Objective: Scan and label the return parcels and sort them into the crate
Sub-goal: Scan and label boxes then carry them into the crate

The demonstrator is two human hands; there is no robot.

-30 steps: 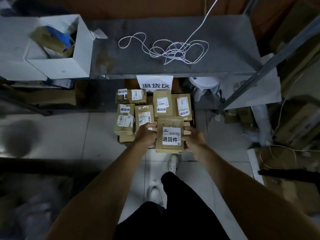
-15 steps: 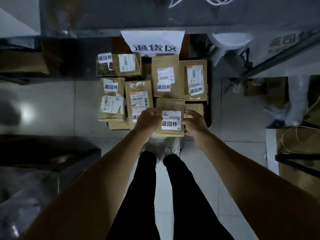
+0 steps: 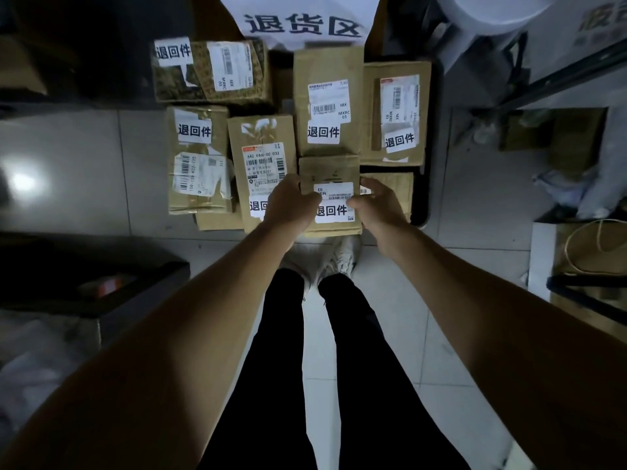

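The labelled parcel [image 3: 329,178] is sitting at the near edge of the crate [image 3: 420,212], both hands gripping it: left hand [image 3: 288,206] and right hand [image 3: 380,210] fingers clamped on its sides. Five other labelled parcels are lying beside it; sorting seems nearly finished.

The floor [image 3: 400,334] is made of pale, shiny tiles. In the upper middle of the picture brown parcels [image 3: 325,103] lie flat, close together and touching. Each has white stickers on top. A dark crate edge [image 3: 422,212] shows at their right side. Two light shoes [image 3: 341,257] stand on the tiles just below the parcels.
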